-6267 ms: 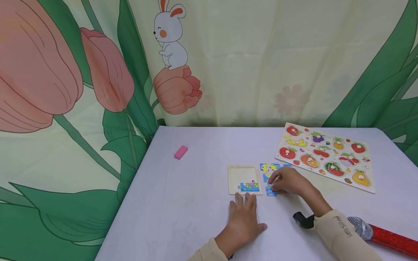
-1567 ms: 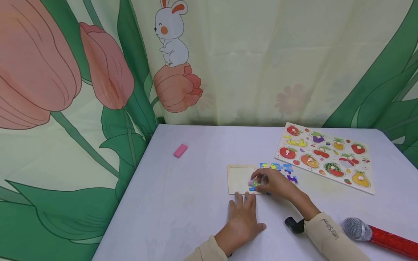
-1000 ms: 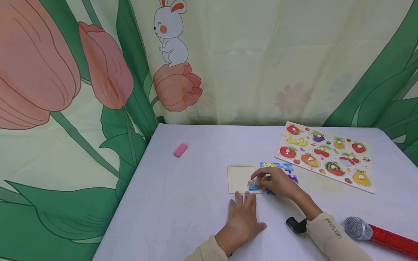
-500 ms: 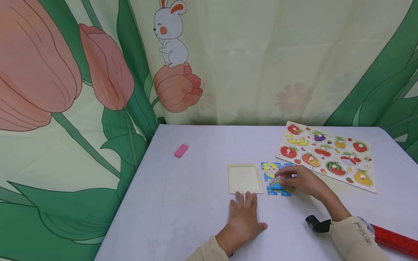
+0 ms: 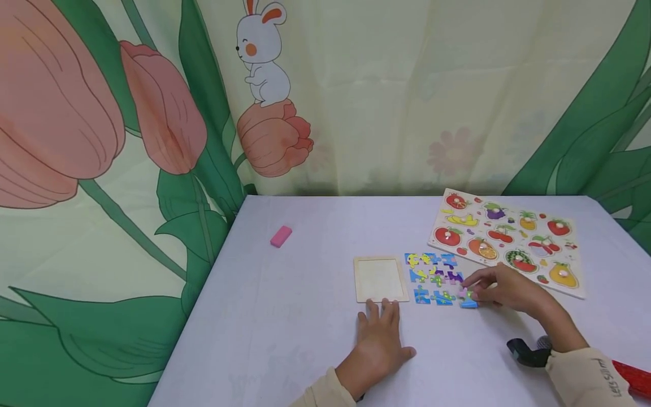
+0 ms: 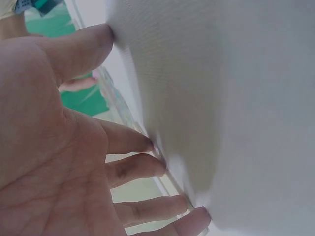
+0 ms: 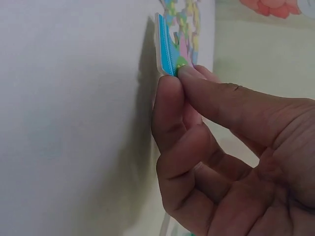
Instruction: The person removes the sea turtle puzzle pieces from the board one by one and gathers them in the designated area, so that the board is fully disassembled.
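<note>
My right hand [image 5: 513, 288] pinches a blue jigsaw puzzle piece [image 5: 468, 299] between thumb and fingers, at the lower right of the laid-out pieces. In the right wrist view the puzzle piece [image 7: 170, 49] shows its blue edge and a green and pink part. My left hand [image 5: 378, 342] lies with spread fingers on the table, fingertips at the near edge of the wooden puzzle frame [image 5: 380, 279]. No pieces lie in that frame. Between frame and right hand, several loose puzzle pieces [image 5: 421, 276] lie in rough rows. In the left wrist view, the fingers [image 6: 138, 167] touch the frame's edge.
A fruit peg board [image 5: 508, 243] lies at the back right. A pink block [image 5: 281, 236] sits toward the back left of the white table [image 5: 254, 316]. A red microphone [image 5: 630, 376] is partly hidden behind the right sleeve, near a black curved object [image 5: 528, 353].
Earlier a few pieces sat in the frame's lower right; now it holds none. My right hand has carried a piece from the frame rightward past the other pieces. The left hand has stayed.
</note>
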{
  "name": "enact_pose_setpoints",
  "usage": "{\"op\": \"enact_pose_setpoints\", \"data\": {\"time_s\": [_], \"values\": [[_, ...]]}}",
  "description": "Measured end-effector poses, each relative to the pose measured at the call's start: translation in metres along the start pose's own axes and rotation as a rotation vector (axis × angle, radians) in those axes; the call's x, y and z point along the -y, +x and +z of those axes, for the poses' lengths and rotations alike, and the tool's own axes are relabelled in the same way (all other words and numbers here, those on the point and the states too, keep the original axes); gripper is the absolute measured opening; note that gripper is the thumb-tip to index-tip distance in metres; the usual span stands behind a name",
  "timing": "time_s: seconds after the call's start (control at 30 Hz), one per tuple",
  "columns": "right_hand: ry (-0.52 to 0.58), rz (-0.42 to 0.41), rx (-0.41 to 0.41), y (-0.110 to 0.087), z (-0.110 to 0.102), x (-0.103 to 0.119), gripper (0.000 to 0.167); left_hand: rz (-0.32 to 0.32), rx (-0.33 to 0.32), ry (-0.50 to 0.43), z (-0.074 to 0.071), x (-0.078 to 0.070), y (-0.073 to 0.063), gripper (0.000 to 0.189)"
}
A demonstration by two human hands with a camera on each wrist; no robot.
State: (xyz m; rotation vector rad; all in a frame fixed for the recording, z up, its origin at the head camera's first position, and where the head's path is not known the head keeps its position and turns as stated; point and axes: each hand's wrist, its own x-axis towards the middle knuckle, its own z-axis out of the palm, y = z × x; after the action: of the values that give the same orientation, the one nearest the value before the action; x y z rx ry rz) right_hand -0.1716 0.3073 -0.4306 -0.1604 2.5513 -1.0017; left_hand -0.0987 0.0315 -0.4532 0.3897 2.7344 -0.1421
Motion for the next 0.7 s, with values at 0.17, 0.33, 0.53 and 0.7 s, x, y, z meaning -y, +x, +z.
{"op": "enact_pose_setpoints", "data": {"time_s": [0.17,0.33,0.53,0.7], "values": [[-0.038,-0.020,-0.024,0.003,0.005,0.000,0.021,0.040,-0.040,0.013,-0.005,0.009,-0.004,0.088],[-0.061,0.008,-0.036,0.008,0.007,0.003,0.019,0.080,-0.087,-0.022,-0.007,0.018,-0.002,0.080],[-0.089,0.011,-0.040,0.010,0.010,0.009,0.017,0.086,-0.066,-0.048,-0.013,0.020,-0.005,0.080],[-0.126,0.024,-0.059,0.011,0.012,0.015,0.014,0.086,-0.064,-0.067,-0.017,0.022,-0.006,0.078]]}}
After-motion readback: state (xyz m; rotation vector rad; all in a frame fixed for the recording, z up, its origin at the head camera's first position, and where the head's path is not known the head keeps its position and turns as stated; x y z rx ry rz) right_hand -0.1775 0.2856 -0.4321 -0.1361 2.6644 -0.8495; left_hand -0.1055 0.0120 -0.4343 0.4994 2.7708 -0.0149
